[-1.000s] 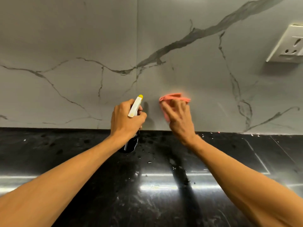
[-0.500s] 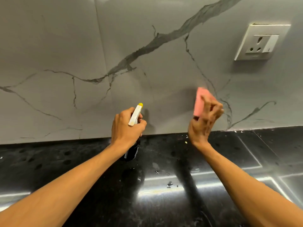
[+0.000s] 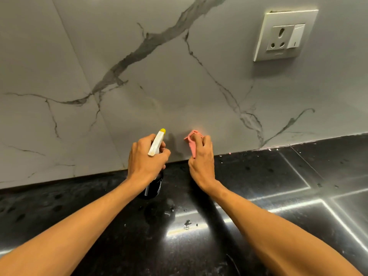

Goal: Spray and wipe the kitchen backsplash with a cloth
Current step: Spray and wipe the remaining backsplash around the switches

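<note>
Glossy black stone countertop (image 3: 258, 176), water droplets (image 3: 187, 224) near the middle, pale specks (image 3: 270, 150) along its back edge

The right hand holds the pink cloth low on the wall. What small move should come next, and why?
Probably sweep the pink cloth upward over the backsplash. The right hand holds it at the tile just above the counter, while a faint dull smear shows higher up. The left hand grips the spray bottle beside it, nozzle toward the wall, ready if more spray is needed.
</note>
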